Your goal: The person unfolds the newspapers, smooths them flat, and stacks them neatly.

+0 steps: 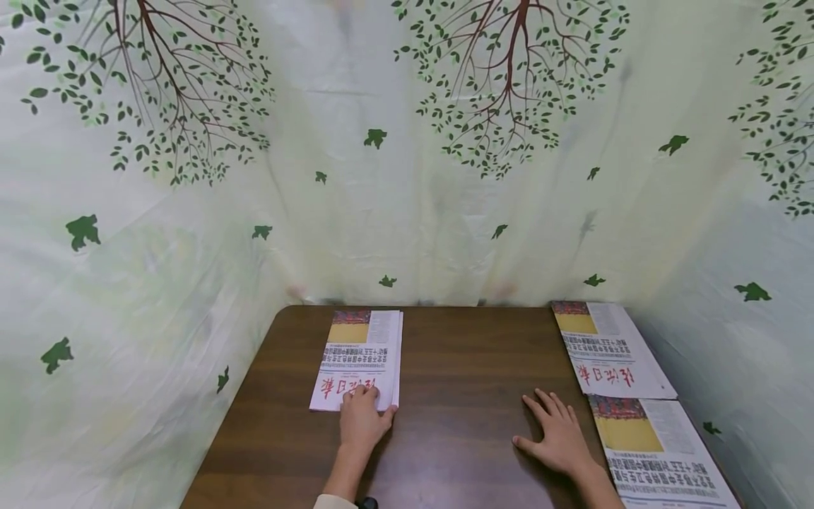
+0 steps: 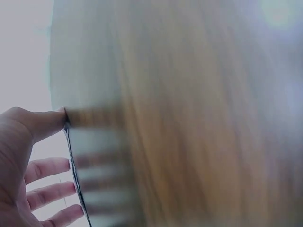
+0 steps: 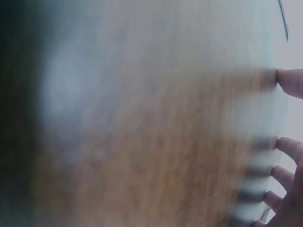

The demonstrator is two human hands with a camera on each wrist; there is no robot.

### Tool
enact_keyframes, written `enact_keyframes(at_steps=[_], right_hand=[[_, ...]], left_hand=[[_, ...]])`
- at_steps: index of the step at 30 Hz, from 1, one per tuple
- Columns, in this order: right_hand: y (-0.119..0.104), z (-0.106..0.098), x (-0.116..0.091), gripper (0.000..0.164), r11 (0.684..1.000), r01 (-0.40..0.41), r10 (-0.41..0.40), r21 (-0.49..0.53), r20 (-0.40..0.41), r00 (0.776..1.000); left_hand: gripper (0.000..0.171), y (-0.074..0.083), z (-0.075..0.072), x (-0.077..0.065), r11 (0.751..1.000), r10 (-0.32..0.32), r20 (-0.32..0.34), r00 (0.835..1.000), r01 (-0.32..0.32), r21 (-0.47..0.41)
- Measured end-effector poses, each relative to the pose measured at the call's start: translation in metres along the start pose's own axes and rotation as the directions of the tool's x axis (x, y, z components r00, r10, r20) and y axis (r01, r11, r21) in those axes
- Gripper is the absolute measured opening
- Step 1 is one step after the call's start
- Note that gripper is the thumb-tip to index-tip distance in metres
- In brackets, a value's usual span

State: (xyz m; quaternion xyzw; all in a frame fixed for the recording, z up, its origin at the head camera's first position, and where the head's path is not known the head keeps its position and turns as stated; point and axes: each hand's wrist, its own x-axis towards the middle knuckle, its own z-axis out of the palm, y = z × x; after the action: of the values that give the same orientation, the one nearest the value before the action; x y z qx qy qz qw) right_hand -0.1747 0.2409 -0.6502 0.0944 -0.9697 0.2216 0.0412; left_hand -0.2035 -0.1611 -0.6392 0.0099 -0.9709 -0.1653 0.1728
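Observation:
A folded newspaper [image 1: 389, 353] with a red masthead lies on the left part of the brown table [image 1: 467, 367], with another paper edge showing along its right side. My left hand [image 1: 365, 424] rests on its near end, fingertips over the masthead and thumb by the near right corner. In the left wrist view the fingers [image 2: 52, 193] are extended and apart. My right hand [image 1: 555, 437] rests on the bare wood with fingers spread, left of two more newspapers. Its fingertips [image 3: 287, 145] touch the tabletop in the right wrist view, holding nothing.
Along the table's right edge lie a far newspaper [image 1: 613, 348] and a near newspaper [image 1: 661, 459], meeting end to end. A pale curtain [image 1: 432, 212] printed with trees and leaves surrounds the table at the back and sides.

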Motion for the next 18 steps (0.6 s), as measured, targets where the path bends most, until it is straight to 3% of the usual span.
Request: enact_keyframes(at_steps=[5, 18], right_hand=[[0.0, 0.0, 0.0, 0.088, 1.0, -0.009, 0.008, -0.016, -0.001, 1.0], [-0.004, 0.001, 0.0, 0.086, 1.0, -0.001, 0.0, -0.028, -0.012, 1.0]], left_hand=[[0.048, 0.019, 0.003, -0.003, 1.0, 0.009, 0.034, 0.999, -0.009, -0.004], [0.044, 0.064, 0.016, -0.017, 0.999, 0.042, 0.042, 0.998, -0.042, -0.002]])
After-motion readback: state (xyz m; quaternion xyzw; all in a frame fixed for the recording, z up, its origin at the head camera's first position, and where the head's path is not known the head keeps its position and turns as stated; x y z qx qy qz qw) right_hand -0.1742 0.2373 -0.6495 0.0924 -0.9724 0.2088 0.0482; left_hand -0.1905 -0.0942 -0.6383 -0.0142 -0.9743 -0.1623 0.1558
